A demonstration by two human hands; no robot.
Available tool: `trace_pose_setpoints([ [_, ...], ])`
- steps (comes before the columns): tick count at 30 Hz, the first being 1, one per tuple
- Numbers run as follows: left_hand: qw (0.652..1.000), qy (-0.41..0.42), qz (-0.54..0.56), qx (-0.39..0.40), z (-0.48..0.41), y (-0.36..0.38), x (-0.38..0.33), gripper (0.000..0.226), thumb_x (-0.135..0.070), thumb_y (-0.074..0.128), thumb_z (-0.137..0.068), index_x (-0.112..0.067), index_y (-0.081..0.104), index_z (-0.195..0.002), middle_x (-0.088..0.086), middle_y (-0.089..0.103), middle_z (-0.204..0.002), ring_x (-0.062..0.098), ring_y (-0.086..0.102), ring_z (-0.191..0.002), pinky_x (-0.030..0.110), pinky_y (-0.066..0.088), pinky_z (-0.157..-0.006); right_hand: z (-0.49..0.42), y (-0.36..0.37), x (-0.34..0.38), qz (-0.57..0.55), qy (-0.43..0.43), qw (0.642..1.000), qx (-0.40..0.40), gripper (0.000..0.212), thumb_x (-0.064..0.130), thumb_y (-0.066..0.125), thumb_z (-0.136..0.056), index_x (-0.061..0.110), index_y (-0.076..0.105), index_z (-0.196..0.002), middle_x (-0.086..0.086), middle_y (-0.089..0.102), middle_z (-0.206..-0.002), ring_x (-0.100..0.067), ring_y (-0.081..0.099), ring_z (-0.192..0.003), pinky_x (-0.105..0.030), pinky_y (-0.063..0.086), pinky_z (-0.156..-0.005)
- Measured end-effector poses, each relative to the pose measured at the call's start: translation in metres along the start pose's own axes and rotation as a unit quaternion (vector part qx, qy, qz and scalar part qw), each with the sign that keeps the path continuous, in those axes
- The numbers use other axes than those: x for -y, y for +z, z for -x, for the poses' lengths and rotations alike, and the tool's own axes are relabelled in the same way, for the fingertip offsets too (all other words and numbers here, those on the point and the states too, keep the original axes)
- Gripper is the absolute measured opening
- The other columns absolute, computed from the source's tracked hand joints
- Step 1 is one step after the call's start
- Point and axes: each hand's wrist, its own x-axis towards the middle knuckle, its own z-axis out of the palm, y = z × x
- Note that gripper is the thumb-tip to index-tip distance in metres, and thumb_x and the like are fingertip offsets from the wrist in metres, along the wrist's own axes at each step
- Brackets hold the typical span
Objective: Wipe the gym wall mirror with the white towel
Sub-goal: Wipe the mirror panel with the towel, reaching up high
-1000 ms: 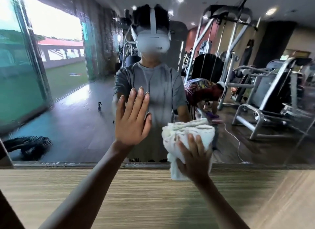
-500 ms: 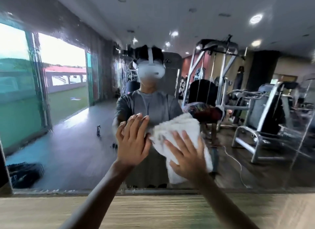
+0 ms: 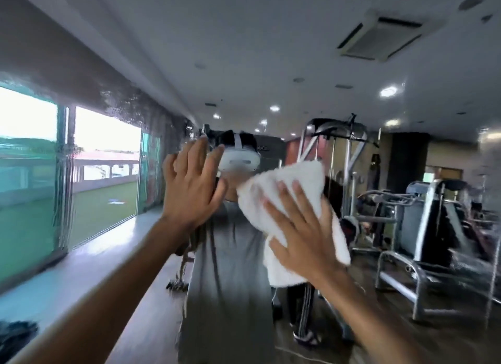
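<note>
White towel, long axis near upright, on mirror — right hand presses it, fingers spread; left hand flat, splayed

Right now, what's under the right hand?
The white towel: the right hand presses it flat on the wall mirror with straight, spread fingers. The glass behind the towel is covered, so its state there cannot be seen.

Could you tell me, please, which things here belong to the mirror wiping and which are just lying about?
In the job: towel, pressed by the right hand; mirror; left hand, flat on the glass.
Lying about: gym machines and a dark heap on the floor, both reflected.
</note>
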Motion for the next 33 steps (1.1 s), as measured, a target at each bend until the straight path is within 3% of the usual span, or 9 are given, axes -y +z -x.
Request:
trace_pose_setpoints([
  [3, 1.0, 0.018, -0.017, -0.016, -0.013, 0.0, 0.005, 0.06, -0.047, 0.027, -0.1, -0.015, 0.043, -0.149, 0.019, 0.027, -0.161, 0.033, 0.026, -0.148, 0.054, 0.024, -0.111, 0.021, -0.004, -0.049, 0.029, -0.077, 0.996, 0.021, 0.081, 0.047, 0.052, -0.078, 0.034, 0.027, -0.155, -0.001, 0.016, -0.167, -0.026, 0.015, -0.153, -0.059, 0.015, -0.117],
  [8, 0.999, 0.024, -0.041, -0.011, -0.012, 0.005, 0.003, 0.065, -0.046, 0.021, -0.101, -0.018, 0.023, -0.16, 0.016, 0.007, -0.167, 0.029, 0.005, -0.155, 0.058, 0.013, -0.12, -0.076, -0.021, -0.096, -0.025, 0.225, 0.973, -0.035, 0.068, 0.047, 0.038, -0.089, 0.03, 0.03, -0.155, 0.0, 0.015, -0.167, -0.026, 0.013, -0.153, -0.062, 0.012, -0.117],
  [10, 0.999, 0.022, -0.037, -0.015, -0.011, 0.005, 0.002, 0.066, -0.046, 0.023, -0.101, -0.019, 0.018, -0.161, 0.014, 0.003, -0.168, 0.027, 0.003, -0.156, 0.057, 0.011, -0.121, -0.125, -0.024, -0.079, -0.027, 0.273, 0.96, -0.049, 0.07, 0.05, 0.031, -0.091, 0.03, 0.026, -0.158, 0.001, 0.011, -0.168, -0.024, 0.009, -0.154, -0.058, 0.005, -0.118],
  [15, 0.998, 0.031, -0.011, -0.044, -0.011, 0.003, 0.004, 0.065, -0.045, 0.027, -0.1, -0.016, 0.026, -0.159, 0.012, 0.014, -0.167, 0.027, 0.01, -0.155, 0.059, 0.014, -0.121, -0.122, -0.018, -0.025, 0.001, 0.004, 1.0, -0.01, 0.071, 0.052, 0.042, -0.09, 0.03, 0.031, -0.156, 0.0, 0.015, -0.167, -0.025, 0.011, -0.154, -0.059, 0.008, -0.118],
  [18, 0.997, 0.041, -0.014, -0.06, -0.011, 0.002, 0.005, 0.065, -0.043, 0.031, -0.099, -0.014, 0.033, -0.156, 0.014, 0.023, -0.164, 0.029, 0.019, -0.153, 0.06, 0.018, -0.119, -0.082, -0.019, -0.058, -0.012, -0.049, 0.999, 0.007, 0.073, 0.046, 0.047, -0.088, 0.034, 0.026, -0.157, 0.003, 0.014, -0.167, -0.022, 0.009, -0.155, -0.062, 0.016, -0.118],
  [24, 0.997, 0.039, -0.041, -0.057, -0.051, -0.015, 0.003, 0.054, -0.047, 0.034, -0.093, -0.011, 0.056, -0.127, 0.02, 0.049, -0.129, 0.04, 0.052, -0.114, 0.057, 0.03, -0.104, -0.131, -0.041, -0.16, -0.073, 0.299, 0.951, -0.034, 0.066, 0.042, 0.034, -0.09, 0.029, 0.03, -0.155, 0.003, 0.014, -0.167, -0.024, 0.011, -0.154, -0.067, 0.017, -0.115],
  [26, 0.996, 0.041, -0.029, -0.069, -0.074, -0.019, -0.001, 0.053, -0.046, 0.035, -0.093, -0.011, 0.051, -0.129, 0.022, 0.045, -0.136, 0.04, 0.046, -0.124, 0.058, 0.028, -0.106, -0.165, -0.042, -0.153, -0.084, 0.337, 0.937, -0.042, 0.07, 0.044, 0.032, -0.089, 0.028, 0.028, -0.156, 0.001, 0.012, -0.168, -0.024, 0.009, -0.154, -0.065, 0.01, -0.118],
  [31, 0.997, 0.051, -0.029, -0.054, -0.093, -0.007, 0.003, 0.065, -0.05, 0.025, -0.099, -0.021, 0.027, -0.157, 0.015, 0.012, -0.167, 0.03, 0.009, -0.155, 0.055, 0.004, -0.12, -0.12, -0.028, -0.128, 0.007, 0.006, 1.0, -0.023, 0.068, 0.046, 0.042, -0.091, 0.029, 0.031, -0.155, 0.0, 0.017, -0.166, -0.025, 0.015, -0.154, -0.061, 0.02, -0.115],
  [33, 0.996, 0.059, -0.031, -0.063, -0.092, -0.005, 0.004, 0.065, -0.05, 0.023, -0.1, -0.022, 0.025, -0.159, 0.013, 0.011, -0.167, 0.029, 0.008, -0.155, 0.055, 0.005, -0.121, -0.088, -0.03, -0.151, 0.007, -0.027, 1.0, -0.007, 0.071, 0.041, 0.046, -0.085, 0.032, 0.032, -0.154, 0.0, 0.021, -0.166, -0.024, 0.019, -0.153, -0.064, 0.029, -0.111],
])
